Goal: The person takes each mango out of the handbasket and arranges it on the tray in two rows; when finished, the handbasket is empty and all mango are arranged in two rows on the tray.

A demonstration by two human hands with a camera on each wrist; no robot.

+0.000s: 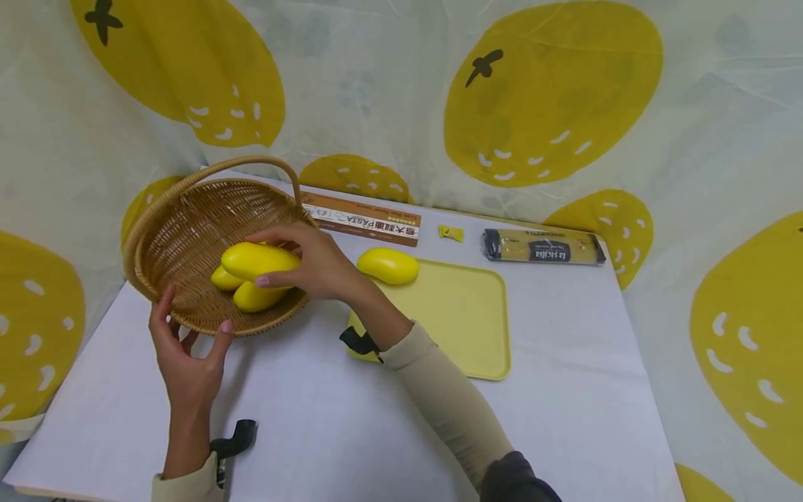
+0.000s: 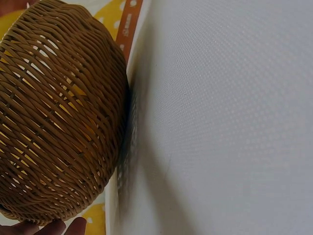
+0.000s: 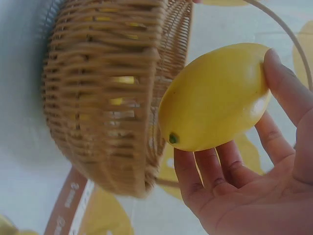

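My left hand (image 1: 188, 373) grips the near rim of a wicker basket (image 1: 182, 209) with an arched handle; in the left wrist view only its fingertips (image 2: 54, 227) show, against the basket's woven side (image 2: 58, 107). Over the basket's opening, my right hand (image 1: 316, 261) holds a smooth yellow mango (image 1: 257, 260), thumb on one side and fingers on the other. The right wrist view shows this mango (image 3: 215, 98) beside the basket rim, its small green stem end visible. Beneath it two more mangoes (image 1: 254, 298) lie in the basket, partly covered.
A yellow tray (image 1: 464, 314) lies right of the basket, partly behind my right forearm. Another mango (image 1: 387, 265) is at its far left corner. Along the back edge are a pasta box (image 1: 364, 217), a small yellow packet (image 1: 450, 233) and a spaghetti pack (image 1: 543, 247).
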